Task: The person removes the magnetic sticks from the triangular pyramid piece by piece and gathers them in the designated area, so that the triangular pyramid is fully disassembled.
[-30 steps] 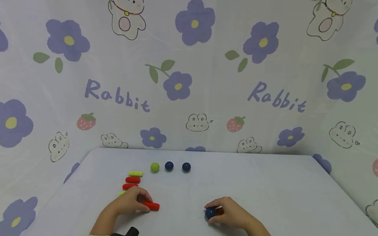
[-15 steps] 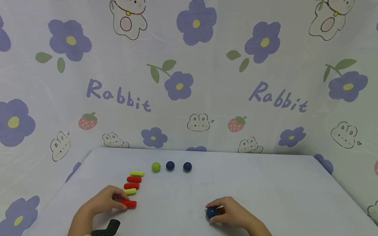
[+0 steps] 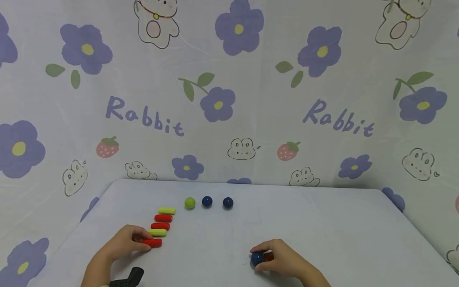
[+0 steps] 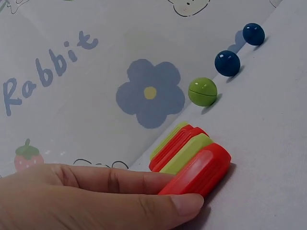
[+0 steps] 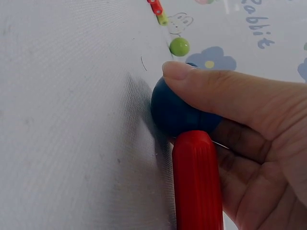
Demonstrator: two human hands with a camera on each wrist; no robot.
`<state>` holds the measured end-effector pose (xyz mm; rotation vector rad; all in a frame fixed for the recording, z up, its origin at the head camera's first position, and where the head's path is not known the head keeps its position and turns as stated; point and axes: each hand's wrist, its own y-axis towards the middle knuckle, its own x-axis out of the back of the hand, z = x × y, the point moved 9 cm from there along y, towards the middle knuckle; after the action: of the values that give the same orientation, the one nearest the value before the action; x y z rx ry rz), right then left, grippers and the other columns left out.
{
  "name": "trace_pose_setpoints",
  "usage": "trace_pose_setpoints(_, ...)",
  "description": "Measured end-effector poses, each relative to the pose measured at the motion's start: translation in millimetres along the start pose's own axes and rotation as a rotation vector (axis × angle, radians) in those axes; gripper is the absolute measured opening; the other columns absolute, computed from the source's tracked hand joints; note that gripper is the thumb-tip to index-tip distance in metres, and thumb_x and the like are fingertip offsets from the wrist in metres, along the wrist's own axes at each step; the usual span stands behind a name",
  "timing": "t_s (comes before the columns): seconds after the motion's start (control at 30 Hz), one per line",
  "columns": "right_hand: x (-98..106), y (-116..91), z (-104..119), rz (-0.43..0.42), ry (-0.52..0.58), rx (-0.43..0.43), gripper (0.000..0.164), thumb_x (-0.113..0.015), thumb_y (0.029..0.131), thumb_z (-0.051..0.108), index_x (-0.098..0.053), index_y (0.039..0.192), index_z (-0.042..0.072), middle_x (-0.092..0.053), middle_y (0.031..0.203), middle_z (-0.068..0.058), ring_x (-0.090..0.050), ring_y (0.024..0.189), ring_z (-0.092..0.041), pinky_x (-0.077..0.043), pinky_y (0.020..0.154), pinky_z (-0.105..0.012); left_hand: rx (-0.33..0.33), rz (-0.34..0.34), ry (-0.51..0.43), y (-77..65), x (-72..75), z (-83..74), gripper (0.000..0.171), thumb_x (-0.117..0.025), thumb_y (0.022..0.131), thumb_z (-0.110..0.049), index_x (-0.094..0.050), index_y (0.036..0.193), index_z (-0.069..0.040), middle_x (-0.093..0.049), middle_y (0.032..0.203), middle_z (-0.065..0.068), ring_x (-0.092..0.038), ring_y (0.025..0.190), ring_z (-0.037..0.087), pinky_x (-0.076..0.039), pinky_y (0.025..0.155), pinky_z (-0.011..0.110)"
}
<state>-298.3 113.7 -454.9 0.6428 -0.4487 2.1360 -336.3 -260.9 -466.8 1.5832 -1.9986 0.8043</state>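
My left hand (image 3: 125, 242) pinches a red ribbed stick (image 4: 204, 167) between thumb and fingers, at the near end of a row of similar sticks. Right beside it lies a yellow-green stick (image 3: 157, 232), followed by two red sticks (image 3: 160, 226) and another yellow-green stick (image 3: 167, 211) farther back. On the right, my right hand (image 3: 283, 257) holds a dark blue ball (image 5: 177, 108) with thumb and fingers, low over the table. A second red stick (image 5: 197, 182) stands end-on against this ball under the palm, partly hidden by the hand in the head view.
Behind the sticks, a green ball (image 3: 190, 203) and two dark blue balls (image 3: 206, 201) form a line on the white table (image 3: 322, 223). A black wrist strap piece (image 3: 129, 277) shows at the left forearm. A printed cloth (image 3: 269, 99) hangs behind the table.
My left hand has carried the red stick leftward, then slightly back, to the near end of the stick row. The right hand keeps its hold on the blue ball in place.
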Motion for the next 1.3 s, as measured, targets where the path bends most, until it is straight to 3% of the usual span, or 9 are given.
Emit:
trace_pose_setpoints(0.27, 0.0, -0.8, -0.6, 0.001, 0.014, 0.0, 0.041, -0.076, 0.077, 0.022, -0.066, 0.112, 0.003, -0.064, 0.117, -0.014, -0.061, 0.102, -0.022, -0.054, 0.081, -0.032, 0.02, -0.029, -0.01, 1.6, -0.5, -1.8, 0.024, -0.077, 0.073, -0.01, -0.069, 0.096, -0.005, -0.065, 0.092, 0.003, -0.052, 0.08, 0.016, -0.048, 0.072, 0.03)
trace_pose_setpoints(0.67, -0.7, -0.5, -1.8, -0.001, 0.019, 0.007, 0.042, -0.076, 0.077, 0.022, -0.066, 0.112, 0.002, -0.064, 0.116, -0.015, -0.06, 0.106, -0.027, -0.053, 0.083, -0.033, 0.013, -0.028, -0.018, 0.9, 0.2, -3.7, 0.026, -0.074, 0.074, -0.003, -0.069, 0.099, -0.004, -0.066, 0.097, 0.005, -0.056, 0.083, 0.015, -0.053, 0.078, 0.035)
trace_pose_setpoints(0.97, 4.5, -2.5, 1.2, 0.011, 0.001, 0.011, 0.056, -0.078, 0.074, 0.014, -0.057, 0.125, 0.002, -0.061, 0.118, -0.014, -0.057, 0.108, -0.029, -0.05, 0.09, -0.04, 0.018, -0.08, 0.029, -5.3, 15.9, -12.4, 0.031, -0.076, 0.076, -0.022, -0.068, 0.103, -0.008, -0.064, 0.102, 0.004, -0.054, 0.094, 0.019, -0.05, 0.079, 0.036)
trace_pose_setpoints(1.07, 10.9, -5.0, -0.9, -0.006, -0.02, 0.0, 0.054, -0.078, 0.073, 0.011, -0.058, 0.121, 0.0, -0.062, 0.113, -0.01, -0.057, 0.103, -0.026, -0.049, 0.091, -0.042, -0.021, -0.108, 0.052, -4.8, 17.8, -25.4, 0.035, -0.074, 0.077, -0.028, -0.067, 0.106, -0.009, -0.065, 0.104, 0.004, -0.053, 0.096, 0.019, -0.048, 0.08, 0.035)
trace_pose_setpoints(1.17, 16.0, -7.7, -4.0, -0.019, -0.039, -0.007, 0.04, -0.078, 0.072, 0.01, -0.063, 0.108, 0.002, -0.064, 0.104, -0.007, -0.059, 0.094, -0.02, -0.052, 0.084, -0.034, -0.091, -0.13, 0.058, -1.8, 13.1, -44.2, 0.033, -0.073, 0.079, -0.029, -0.068, 0.106, -0.011, -0.065, 0.102, 0.002, -0.054, 0.094, 0.017, -0.047, 0.079, 0.032)
trace_pose_setpoints(1.3, 14.8, -8.2, -8.1, -0.014, -0.001, -0.001, 0.024, -0.076, 0.073, 0.006, -0.065, 0.094, 0.003, -0.065, 0.09, -0.005, -0.057, 0.077, -0.01, -0.048, 0.067, -0.02, -0.279, -0.108, 0.034, 4.2, -13.7, -79.2, 0.028, -0.069, 0.083, -0.026, -0.068, 0.105, -0.009, -0.066, 0.093, -0.001, -0.055, 0.086, 0.01, -0.047, 0.075, 0.026)
